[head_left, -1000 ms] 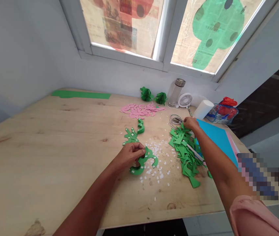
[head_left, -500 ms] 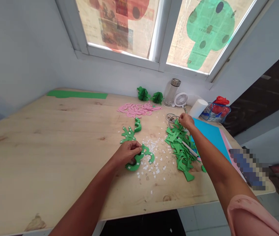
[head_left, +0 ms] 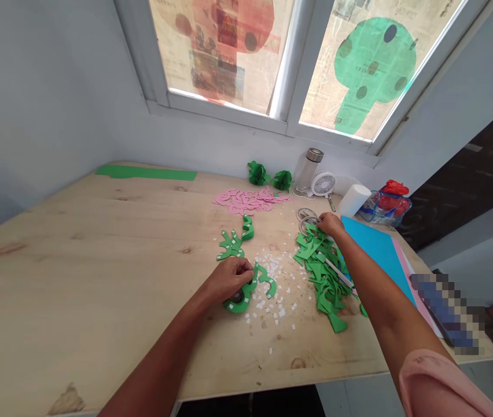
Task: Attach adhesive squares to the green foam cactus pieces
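My left hand (head_left: 232,274) is closed, its fingers pinched on a curved green paper cutout (head_left: 238,305) with small white squares on it. Another green curved piece (head_left: 268,284) lies against its right side. Beyond the hand are more green cutouts (head_left: 230,245) and a small green stack (head_left: 247,229). My right hand (head_left: 331,223) has its fingers pressed together at the far end of a heap of green scraps (head_left: 322,272), beside grey rings (head_left: 306,214) that look like scissor handles or tape. Whatever it holds is too small to make out.
Tiny white squares (head_left: 272,260) are scattered mid-table. Farther back lie pink cutouts (head_left: 250,200), two green paper shapes (head_left: 258,173), a bottle (head_left: 309,171), a small fan (head_left: 323,183) and a white roll (head_left: 354,200). Blue sheets (head_left: 372,246) lie under my right forearm.
The whole view has shifted slightly, with things sitting lower and to the right. My right hand is a little nearer the rings. My left hand keeps its pinch on the green cutout.
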A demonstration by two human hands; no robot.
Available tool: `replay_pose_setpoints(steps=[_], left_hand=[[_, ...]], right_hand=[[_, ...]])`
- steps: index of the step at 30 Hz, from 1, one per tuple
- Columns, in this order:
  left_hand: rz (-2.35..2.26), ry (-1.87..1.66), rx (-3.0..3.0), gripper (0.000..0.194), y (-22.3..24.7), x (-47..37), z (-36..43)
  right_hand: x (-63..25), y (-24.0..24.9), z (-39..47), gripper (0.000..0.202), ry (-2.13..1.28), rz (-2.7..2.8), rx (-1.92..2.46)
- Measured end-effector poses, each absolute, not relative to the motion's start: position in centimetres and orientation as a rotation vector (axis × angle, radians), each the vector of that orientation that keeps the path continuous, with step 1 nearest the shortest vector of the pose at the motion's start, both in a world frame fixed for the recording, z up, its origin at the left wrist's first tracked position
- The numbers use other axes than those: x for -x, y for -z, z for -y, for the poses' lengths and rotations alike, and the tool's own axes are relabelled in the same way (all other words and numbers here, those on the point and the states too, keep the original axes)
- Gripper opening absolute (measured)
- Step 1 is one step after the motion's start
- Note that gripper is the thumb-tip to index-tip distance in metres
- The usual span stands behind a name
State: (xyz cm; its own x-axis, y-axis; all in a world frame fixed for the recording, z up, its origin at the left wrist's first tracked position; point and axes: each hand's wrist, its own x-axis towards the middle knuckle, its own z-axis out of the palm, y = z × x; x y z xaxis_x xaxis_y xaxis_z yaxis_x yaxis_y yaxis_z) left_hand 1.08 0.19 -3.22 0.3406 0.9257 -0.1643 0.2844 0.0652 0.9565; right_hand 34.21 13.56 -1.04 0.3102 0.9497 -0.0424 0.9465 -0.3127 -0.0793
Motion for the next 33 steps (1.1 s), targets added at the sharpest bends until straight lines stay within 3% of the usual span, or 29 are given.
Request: replay_pose_setpoints(steps=[17, 33], left_hand=[[-1.263, -0.697, -1.731, 0.017, 3.4, -1.0, -0.6], [-1.307, -0.617, -1.775, 0.016, 2.9, -0.7, -0.5]], right_hand=[[-34.6, 2.2, -13.8, 0.012, -0.155, 1.775, 2.412], [-32.6, -2.1, -12.2, 0.030, 0.037, 1.620, 2.056]])
